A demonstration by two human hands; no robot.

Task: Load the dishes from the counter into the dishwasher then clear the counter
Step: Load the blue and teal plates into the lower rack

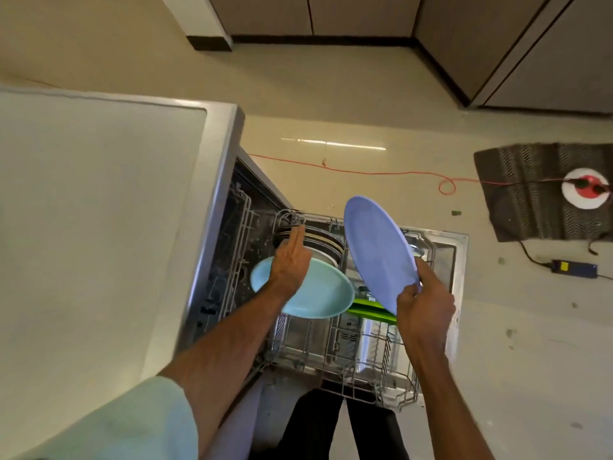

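Two plates in hand, loading step under way. Right fingers (418,295) pinch the lower rim of a lavender round plastic plate (378,250), right hand (426,310) holding it tilted nearly on edge above the white wire lower rack (391,360) of the open stainless dishwasher (459,254). Left fingers (295,240) lie extended, pointing at the stacked dark-rimmed plates (323,242) at the rack's back; left hand (288,263) sits over a pale turquoise round plate (318,293) and seems to carry it, grip hidden underneath. A bright green flat dish (371,310) is already racked between the two. Visible white counter (99,210) shows no dishes. Next move, my read: drop the lavender plate upright into a free tine slot beside the green one, rim aligned so it doesn't wedge, then slot the turquoise.
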